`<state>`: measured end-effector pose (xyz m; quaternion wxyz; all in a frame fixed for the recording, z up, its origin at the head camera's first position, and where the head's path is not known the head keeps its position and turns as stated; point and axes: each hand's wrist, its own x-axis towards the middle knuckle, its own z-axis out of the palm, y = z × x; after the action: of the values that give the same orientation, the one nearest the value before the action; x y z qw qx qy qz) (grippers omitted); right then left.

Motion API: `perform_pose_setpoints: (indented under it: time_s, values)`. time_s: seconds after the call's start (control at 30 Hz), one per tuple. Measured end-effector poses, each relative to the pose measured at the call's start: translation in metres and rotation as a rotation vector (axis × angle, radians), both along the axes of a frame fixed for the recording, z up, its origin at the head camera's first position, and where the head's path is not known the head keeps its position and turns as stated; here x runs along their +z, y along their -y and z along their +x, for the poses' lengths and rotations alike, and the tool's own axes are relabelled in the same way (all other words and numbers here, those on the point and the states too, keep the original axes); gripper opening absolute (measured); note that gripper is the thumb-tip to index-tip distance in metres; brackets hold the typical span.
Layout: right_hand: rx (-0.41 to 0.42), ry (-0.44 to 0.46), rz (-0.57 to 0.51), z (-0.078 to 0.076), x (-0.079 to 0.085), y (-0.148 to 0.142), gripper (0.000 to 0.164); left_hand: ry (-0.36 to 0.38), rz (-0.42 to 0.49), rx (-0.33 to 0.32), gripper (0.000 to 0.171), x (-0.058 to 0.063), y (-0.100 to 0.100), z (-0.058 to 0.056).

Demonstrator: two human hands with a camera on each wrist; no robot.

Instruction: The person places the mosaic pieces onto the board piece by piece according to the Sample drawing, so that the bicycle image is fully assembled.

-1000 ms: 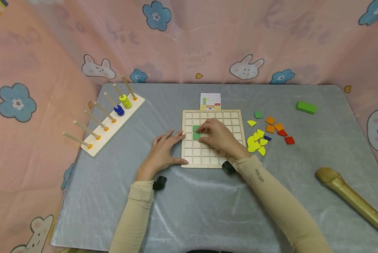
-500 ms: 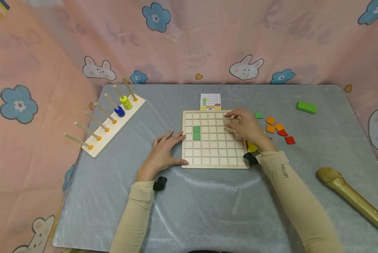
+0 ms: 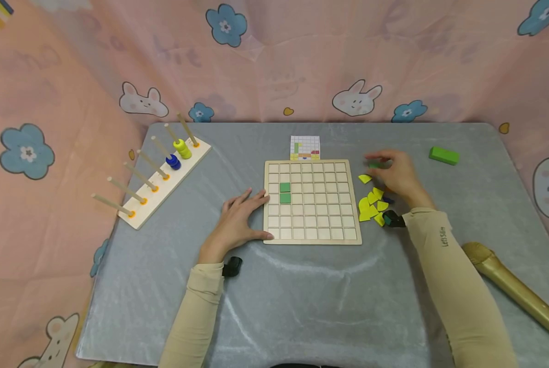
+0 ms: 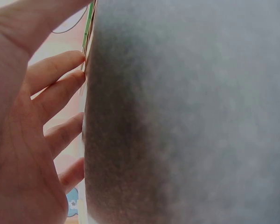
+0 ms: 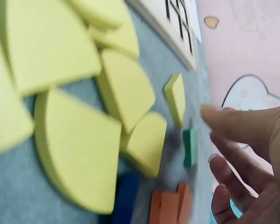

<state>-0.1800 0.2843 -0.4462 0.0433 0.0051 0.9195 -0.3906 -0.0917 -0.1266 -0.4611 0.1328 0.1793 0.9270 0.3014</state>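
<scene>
Noted L hand [image 3: 234, 221] w/ fingers spread wide, touching L edge of grid board [image 3: 310, 210], thumb at nr L corner. Found R hand [image 3: 399, 176] beyond board's R side, w/ thumb and fingers well parted about loose green tile [image 5: 190, 148]; in R wrist view, w/ visible space betw. tile and fingertips, tile on grey table [image 3: 302, 301]. Logged two green tiles [image 3: 285, 187] set in board: 2nd col. from L, 3rd & 4th rows from top. Observed yellow pcs. [image 5: 78, 151] clustered nr R edge, w/ blue pc. [image 5: 126, 198] adjacent. Recorded pattern card [image 3: 305, 146] at board's far edge; peg rack [image 3: 173, 180] well apart, L; green block [image 3: 444, 156] far R.
</scene>
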Motion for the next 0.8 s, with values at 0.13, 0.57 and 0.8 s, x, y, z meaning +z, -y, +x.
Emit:
perform_pose_setpoints:
  time_s: [0.13,0.57,0.8]
  values:
    - [-0.013,0.022,0.012,-0.001,-0.005,-0.007,0.038,0.005,0.002,0.005,0.103,0.000,0.000,0.000]
    - [-0.021,0.056,0.067,-0.003,-0.010,-0.017,0.038,0.003,0.010,0.007,0.103,-0.001,0.000,0.000]
    - [0.012,0.058,0.094,-0.005,-0.012,-0.019,0.035,0.009,0.015,0.008,0.104,-0.001,0.000,0.000]
